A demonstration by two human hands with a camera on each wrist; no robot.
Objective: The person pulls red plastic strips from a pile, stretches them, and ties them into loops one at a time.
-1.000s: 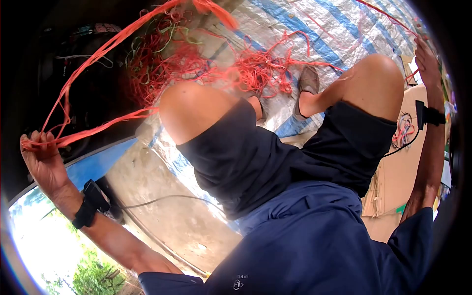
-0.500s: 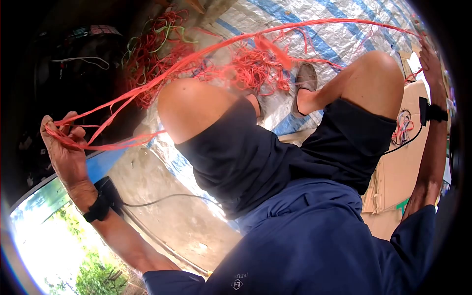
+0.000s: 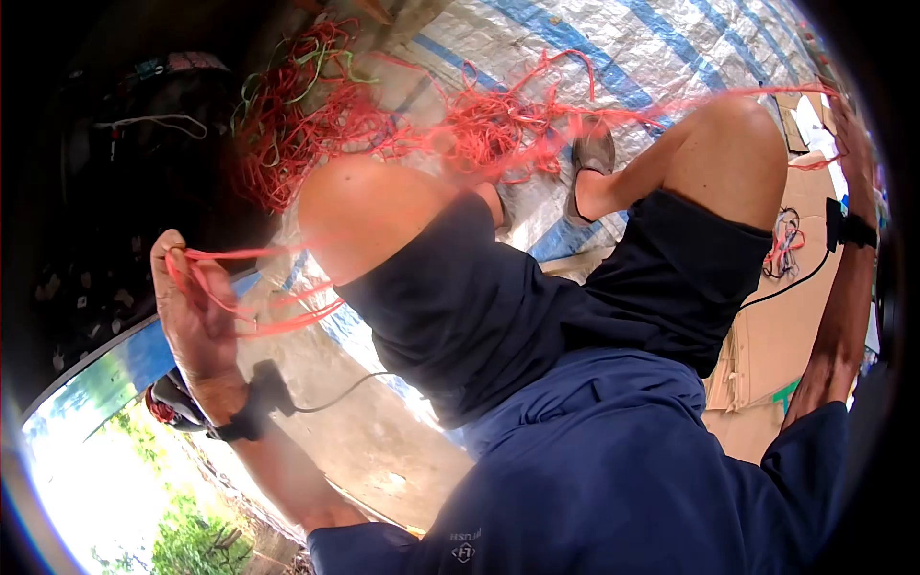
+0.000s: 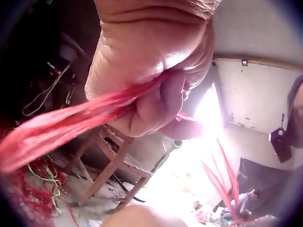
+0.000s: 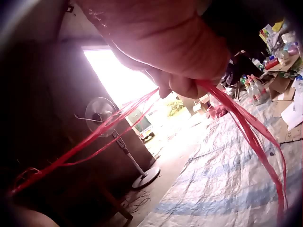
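Red plastic twine (image 3: 757, 93) runs in loose strands across the front of the person, from one raised hand to the other. At the left of the head view, the left hand (image 3: 199, 321) holds loops of it. The left wrist view shows its fingers (image 4: 163, 104) curled round a bundle of the twine (image 4: 61, 125). Far right, the right hand (image 3: 853, 144) grips the other end; in the right wrist view its fingers (image 5: 182, 85) close over the twine (image 5: 253, 130), and strands leave on both sides. A tangled red heap (image 3: 307, 134) with some green strands lies beyond the knees.
A white and blue striped tarp (image 3: 632, 57) covers the floor. Cardboard (image 3: 786, 335) lies at the right with a small bundle of cords (image 3: 786, 247). A standing fan (image 5: 102, 113) and plastic bottles (image 5: 255, 90) show in the right wrist view, a wooden frame (image 4: 111, 165) in the left.
The left hand has moved rightward and closer to the left knee, still holding the twine. The stretched strands have dropped lower over the knees. The right hand has shifted slightly down.
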